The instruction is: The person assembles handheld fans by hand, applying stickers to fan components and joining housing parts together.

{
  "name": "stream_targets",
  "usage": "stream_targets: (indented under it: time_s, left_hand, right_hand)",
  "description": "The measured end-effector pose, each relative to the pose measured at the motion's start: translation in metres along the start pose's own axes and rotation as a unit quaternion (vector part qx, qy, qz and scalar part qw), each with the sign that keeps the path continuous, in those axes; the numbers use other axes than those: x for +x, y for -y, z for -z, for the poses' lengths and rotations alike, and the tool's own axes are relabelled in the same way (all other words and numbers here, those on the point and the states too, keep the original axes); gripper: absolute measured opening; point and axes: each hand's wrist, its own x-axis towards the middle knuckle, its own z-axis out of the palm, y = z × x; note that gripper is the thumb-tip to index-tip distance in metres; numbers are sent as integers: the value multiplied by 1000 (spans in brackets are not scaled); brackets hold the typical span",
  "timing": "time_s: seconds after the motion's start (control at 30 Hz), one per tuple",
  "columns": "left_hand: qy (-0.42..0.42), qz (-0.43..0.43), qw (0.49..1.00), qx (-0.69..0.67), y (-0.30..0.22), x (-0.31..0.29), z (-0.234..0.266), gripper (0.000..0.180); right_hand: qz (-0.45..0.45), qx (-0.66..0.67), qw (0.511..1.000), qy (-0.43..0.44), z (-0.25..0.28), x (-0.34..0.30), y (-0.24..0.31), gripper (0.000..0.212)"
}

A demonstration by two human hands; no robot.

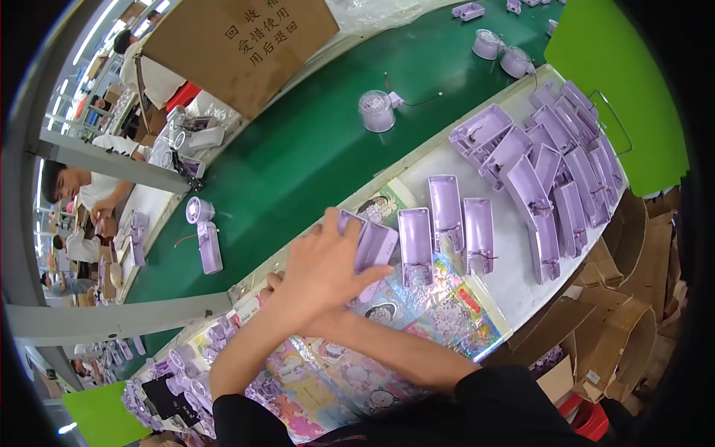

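Our left hand point(324, 257) grips a purple casing point(377, 249) just left of the other casings point(447, 205) on the table point(510, 299); our right hand point(274, 282), crossed underneath, is mostly hidden, so we cannot tell its grip.

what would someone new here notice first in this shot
Probably the crossed arms at the centre: the left hand reaches over the right forearm, its spread fingers at a light purple casing. Next comes the crowded cluster of similar purple casings on the white surface to the right. The broad green belt sweeping diagonally behind them also stands out.
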Motion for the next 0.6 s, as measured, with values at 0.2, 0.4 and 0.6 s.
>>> stream_targets:
  time_s: [0.2, 0.4, 0.6]
  left_hand:
    - [-15, -12, 999, 47, -17, 38, 18, 67]
    - [-244, -79, 966, 30, 26, 166, -9, 51]
    - [-177, -100, 965, -164, 59, 184, -29, 42]
  right_hand:
    - [5, 91, 996, -22, 5, 2, -5, 30]
    - [14, 64, 998, 3, 3, 3, 3, 43]
    - [44, 68, 996, -24, 7, 6, -2, 38]
